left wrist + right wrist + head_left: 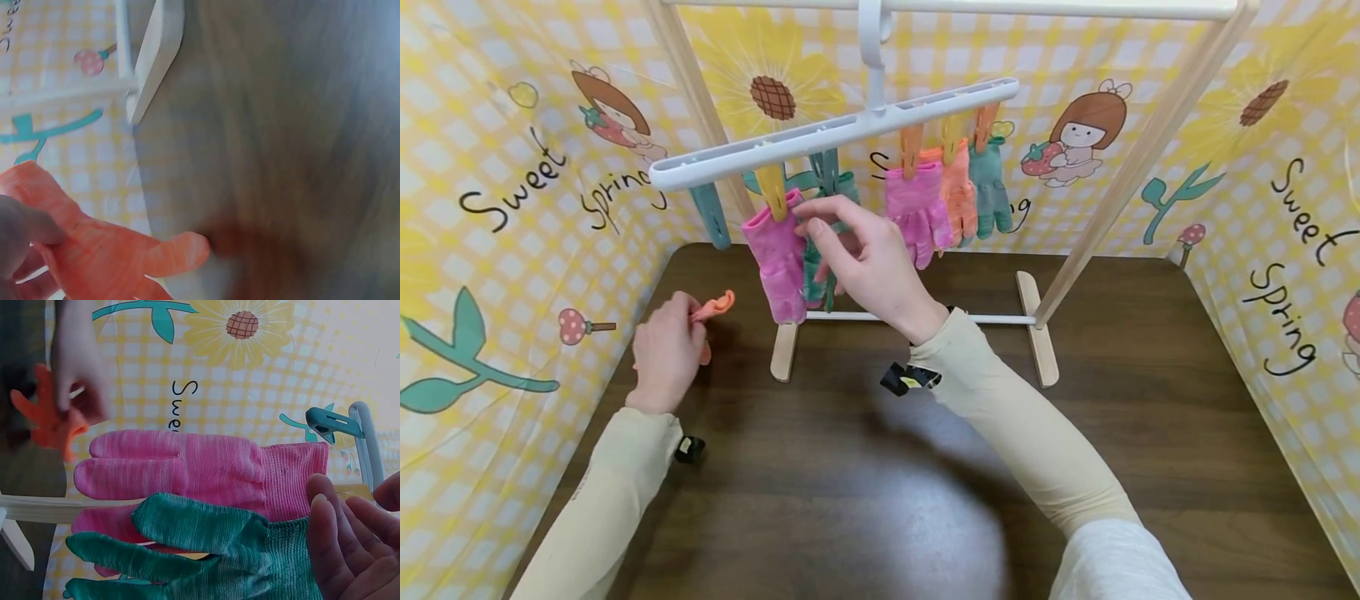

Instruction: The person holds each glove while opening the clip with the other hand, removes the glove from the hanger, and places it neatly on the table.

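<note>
My left hand [666, 350] grips an orange knit glove [112, 256] low at the left, above the brown tabletop. A pink glove [206, 465] hangs by its cuff from a yellow clothespin [771, 190] on the white hanger [835, 133]. Beside it hangs a green glove [237, 550] under a teal clothespin [824, 172]. My right hand [880, 267] is raised at these cuffs with loosely bent fingers, pinching nothing. At the hanger's left end, another teal clothespin [709, 215] hangs without a glove.
On the hanger's right half hang another pink glove [917, 208], an orange glove [959, 192] and a green glove [991, 190]. A wooden rack [1090, 225] with feet on the table [820, 467] carries the hanger. Patterned yellow cloth [1210, 125] encloses the back and sides.
</note>
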A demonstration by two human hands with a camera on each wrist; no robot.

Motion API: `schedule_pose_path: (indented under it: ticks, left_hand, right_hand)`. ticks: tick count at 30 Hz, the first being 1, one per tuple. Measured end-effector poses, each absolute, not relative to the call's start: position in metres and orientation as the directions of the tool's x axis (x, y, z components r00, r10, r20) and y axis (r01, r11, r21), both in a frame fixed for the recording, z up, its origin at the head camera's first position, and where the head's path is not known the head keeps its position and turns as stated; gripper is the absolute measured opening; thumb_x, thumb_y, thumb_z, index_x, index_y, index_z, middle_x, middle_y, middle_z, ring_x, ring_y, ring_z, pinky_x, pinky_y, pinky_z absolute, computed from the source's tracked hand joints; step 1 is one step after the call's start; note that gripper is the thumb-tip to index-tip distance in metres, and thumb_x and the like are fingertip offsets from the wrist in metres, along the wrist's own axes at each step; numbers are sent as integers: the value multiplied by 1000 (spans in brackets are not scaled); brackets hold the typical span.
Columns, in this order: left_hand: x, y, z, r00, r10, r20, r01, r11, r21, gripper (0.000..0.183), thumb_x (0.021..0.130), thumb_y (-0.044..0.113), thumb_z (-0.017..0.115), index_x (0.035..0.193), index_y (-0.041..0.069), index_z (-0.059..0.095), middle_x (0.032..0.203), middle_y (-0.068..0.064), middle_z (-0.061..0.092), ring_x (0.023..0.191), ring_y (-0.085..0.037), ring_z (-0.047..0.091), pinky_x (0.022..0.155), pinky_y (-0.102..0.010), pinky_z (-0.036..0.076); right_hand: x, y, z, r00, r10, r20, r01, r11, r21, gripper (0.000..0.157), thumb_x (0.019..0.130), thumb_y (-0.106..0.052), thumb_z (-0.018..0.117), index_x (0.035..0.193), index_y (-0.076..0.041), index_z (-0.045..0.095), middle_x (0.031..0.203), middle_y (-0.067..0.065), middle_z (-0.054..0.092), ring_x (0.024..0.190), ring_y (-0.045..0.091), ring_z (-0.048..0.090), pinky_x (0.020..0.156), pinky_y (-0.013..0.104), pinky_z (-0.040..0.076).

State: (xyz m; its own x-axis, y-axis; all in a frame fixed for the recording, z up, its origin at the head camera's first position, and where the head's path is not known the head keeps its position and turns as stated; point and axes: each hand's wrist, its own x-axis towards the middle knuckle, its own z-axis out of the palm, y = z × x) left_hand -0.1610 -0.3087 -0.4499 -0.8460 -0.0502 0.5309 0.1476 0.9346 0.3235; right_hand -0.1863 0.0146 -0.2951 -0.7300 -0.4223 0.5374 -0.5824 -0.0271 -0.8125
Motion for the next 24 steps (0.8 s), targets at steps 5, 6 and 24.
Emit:
schedule_pose_path:
  ticks: [5, 6, 24]
  left_hand:
    - [-164, -321, -438, -775, -103, 624, 149, 929, 338, 9, 93, -6, 62, 102, -4, 61, 84, -27, 62, 75, -53, 58, 64, -65, 39]
    - [-165, -323, -436, -759, -111, 642, 155, 926, 344, 8, 94, -6, 61, 101, -5, 61, 84, -27, 61, 76, -53, 58, 66, -65, 39]
    - [-149, -292, -486, -901, 122, 417, 184, 977, 111, 23, 83, -6, 74, 92, -2, 53, 78, -26, 60, 66, -50, 58, 50, -59, 41]
  right_hand:
    - [-186, 14, -295, -738, -423, 526, -578, -7, -816, 27, 107, -15, 58, 128, -2, 66, 113, 11, 74, 64, 28, 67, 51, 36, 55]
    - [-186, 14, -295, -738, -424, 525, -578, -5, -816, 26, 107, -15, 58, 128, -2, 66, 113, 11, 74, 63, 26, 67, 51, 36, 55]
    - [-190, 15, -299, -771, -480, 418, -512, 77, -856, 27, 108, -19, 56, 130, -7, 66, 115, 7, 74, 67, 26, 68, 53, 37, 54]
